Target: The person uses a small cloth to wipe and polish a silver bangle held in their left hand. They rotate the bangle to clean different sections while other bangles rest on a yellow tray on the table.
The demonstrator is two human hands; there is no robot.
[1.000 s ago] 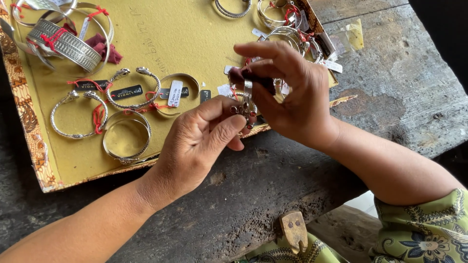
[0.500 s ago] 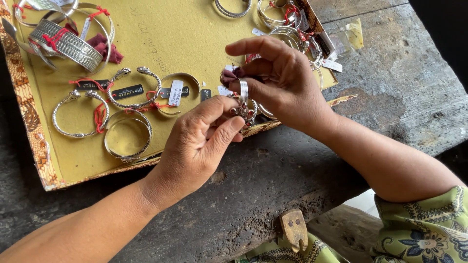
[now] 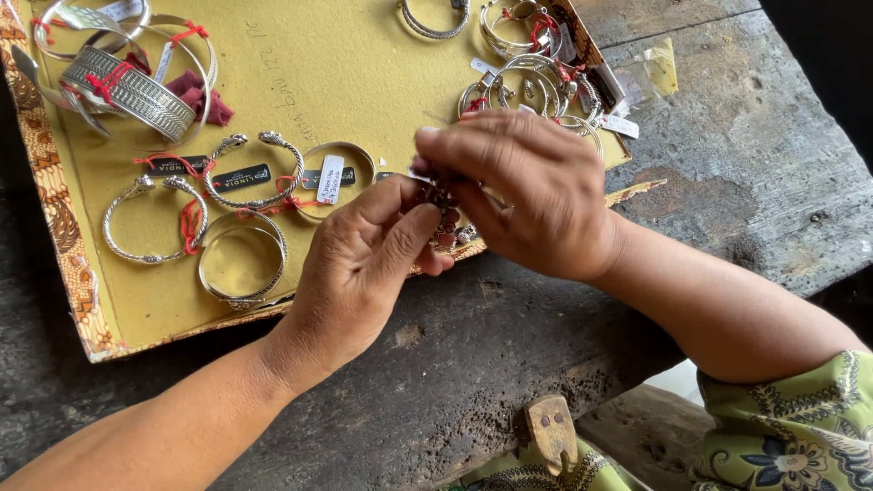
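You are working a small silver jewellery piece (image 3: pixel 445 207) between both hands, just over the near edge of the yellow display board (image 3: pixel 364 55), towards its right near corner. Your left hand (image 3: pixel 364 273) is pinching the piece between thumb and forefinger, pressed together on its lower part. Your right hand (image 3: pixel 523 195) is curling over it from above, fingertips closing on its top; how exactly those fingers are gripping is hidden behind the knuckles, so you cannot tell more than that they are touching it. By the look of it you are handling or fitting something onto the piece, perhaps a tag or thread, and the next move is calling for a steady left pinch while the right fingertips do the fine work.

Counting what is lying on the board: three slim bangles (image 3: pixel 244 264) and one rope-twist cuff (image 3: pixel 255 173) near the left near corner, one broad ribbed cuff (image 3: pixel 127 91) in a small stack at the far left corner, one bracelet (image 3: pixel 436 23) at the far edge, and a tangled cluster of tagged bangles (image 3: pixel 536 77) by the right edge, too overlapped to count. The board is resting on a worn wooden bench (image 3: pixel 727 182)
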